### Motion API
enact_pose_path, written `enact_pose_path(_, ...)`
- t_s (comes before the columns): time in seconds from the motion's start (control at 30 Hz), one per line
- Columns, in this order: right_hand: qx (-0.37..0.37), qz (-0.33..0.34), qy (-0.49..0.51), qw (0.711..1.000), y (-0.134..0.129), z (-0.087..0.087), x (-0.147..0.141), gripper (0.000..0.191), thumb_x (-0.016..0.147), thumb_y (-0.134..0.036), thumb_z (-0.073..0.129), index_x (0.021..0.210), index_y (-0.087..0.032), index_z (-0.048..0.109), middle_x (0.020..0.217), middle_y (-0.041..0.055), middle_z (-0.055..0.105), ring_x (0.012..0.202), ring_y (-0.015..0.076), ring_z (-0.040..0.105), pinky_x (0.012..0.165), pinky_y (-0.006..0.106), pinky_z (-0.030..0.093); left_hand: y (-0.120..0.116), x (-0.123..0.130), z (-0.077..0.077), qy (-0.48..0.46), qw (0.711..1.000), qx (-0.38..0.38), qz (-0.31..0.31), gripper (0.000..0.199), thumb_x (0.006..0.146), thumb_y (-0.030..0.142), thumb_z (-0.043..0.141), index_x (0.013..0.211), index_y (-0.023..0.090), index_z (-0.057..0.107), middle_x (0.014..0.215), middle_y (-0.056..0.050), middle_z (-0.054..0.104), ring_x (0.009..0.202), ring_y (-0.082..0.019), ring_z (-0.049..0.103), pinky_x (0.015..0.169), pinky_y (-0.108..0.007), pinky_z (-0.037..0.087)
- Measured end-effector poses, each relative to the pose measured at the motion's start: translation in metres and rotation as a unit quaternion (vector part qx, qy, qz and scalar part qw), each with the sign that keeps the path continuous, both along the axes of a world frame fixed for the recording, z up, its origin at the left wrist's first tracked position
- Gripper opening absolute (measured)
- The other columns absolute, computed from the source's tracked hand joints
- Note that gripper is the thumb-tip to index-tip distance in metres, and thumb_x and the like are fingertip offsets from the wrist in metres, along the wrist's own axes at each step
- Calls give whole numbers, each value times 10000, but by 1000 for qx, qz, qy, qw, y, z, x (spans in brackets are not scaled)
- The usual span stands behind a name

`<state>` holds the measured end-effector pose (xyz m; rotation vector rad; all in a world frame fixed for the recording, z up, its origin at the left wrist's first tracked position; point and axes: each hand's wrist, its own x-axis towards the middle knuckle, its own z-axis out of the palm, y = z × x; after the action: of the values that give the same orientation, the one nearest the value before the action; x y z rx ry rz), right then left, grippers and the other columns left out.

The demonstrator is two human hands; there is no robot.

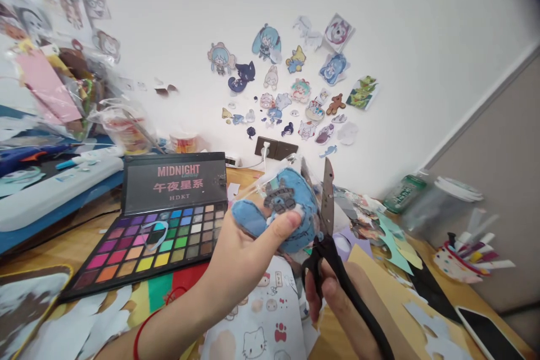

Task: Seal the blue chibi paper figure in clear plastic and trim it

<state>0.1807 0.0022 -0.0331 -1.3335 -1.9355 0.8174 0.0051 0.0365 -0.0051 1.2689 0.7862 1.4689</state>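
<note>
My left hand (257, 242) grips a blue cutout (310, 194) with a grey figure on it, wrapped in clear film, with the thumb on its front. On the right, my right hand (337, 292) is closed around the black handles of a pair of scissors (328, 202). The scissor blades point upward, close against the cutout's right edge. Whether a blade touches the film, I cannot tell. Below both hands lies a white sheet with printed cartoon drawings (261, 320).
An opened eyeshadow palette (169, 247) lies to the left. Paper scraps (84, 320) and yellow paper (379, 292) cover parts of the desk. At the right are a pen cup (459, 261), a phone (489, 332) and a green can (407, 191). Cutouts (268, 45) are stuck on the wall.
</note>
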Motion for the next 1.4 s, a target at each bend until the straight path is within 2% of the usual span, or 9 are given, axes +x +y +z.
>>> enact_pose_path(0.17,-37,10,-35,999,5,2,2,596,846,-672,293,596,-189,535,505,49,572,491,150,548,469,269,379,-1,3,2,-37,999,-21,-6,122,797,306,652,843,195,625,725,35,659,666,-116,630,682,-221,541)
enact_pose_path(0.3,-41,20,-24,999,7,2,2,586,856,-663,297,610,-188,537,546,49,582,544,146,547,515,267,387,0,2,5,-39,999,-33,-18,135,797,310,648,828,183,617,742,22,657,678,-128,629,676,-236,550)
enact_pose_path(0.53,-151,202,181,951,27,-20,-2,722,599,-894,342,793,-210,469,710,12,450,588,138,457,589,300,439,4,-5,-1,16,1000,11,3,139,805,309,651,760,178,640,722,24,656,691,-114,608,669,-189,514)
enact_pose_path(0.67,-112,171,186,961,18,-10,-6,681,672,-854,322,843,-214,482,753,18,430,660,149,429,648,305,431,7,-1,-7,-46,998,0,-32,82,804,283,658,795,202,651,719,34,668,681,-117,621,676,-211,524)
enact_pose_path(0.8,-30,116,77,990,4,8,-8,573,822,-725,257,734,-204,478,662,5,439,595,133,416,544,260,383,7,6,-9,-116,992,-34,-33,102,772,271,690,830,188,676,770,-2,687,709,-146,640,696,-259,532)
enact_pose_path(0.9,-2,85,7,996,-1,23,-9,528,881,-630,273,702,-205,529,637,18,503,587,140,472,513,240,393,4,8,-9,-117,992,-46,-11,123,755,278,704,804,166,687,743,-21,687,740,-163,648,729,-269,526)
enact_pose_path(1.1,35,44,24,998,-11,47,-14,466,870,-596,369,704,-251,635,573,13,548,567,161,526,536,250,444,3,4,-12,-109,992,-57,-12,127,779,267,683,880,192,671,827,-23,706,777,-172,657,747,-292,540)
enact_pose_path(1.2,18,28,14,999,-8,38,-12,465,859,-603,388,692,-245,633,538,6,506,511,144,470,468,246,383,2,3,-14,-116,991,-72,3,162,776,268,688,917,192,656,880,-27,710,804,-181,662,729,-283,550)
enact_pose_path(1.4,-14,33,25,999,7,-2,-7,585,806,-705,343,562,-215,549,466,-11,346,457,130,359,435,268,296,1,2,-5,-105,990,-96,-1,173,743,294,714,857,173,666,818,-29,717,753,-190,674,702,-274,559)
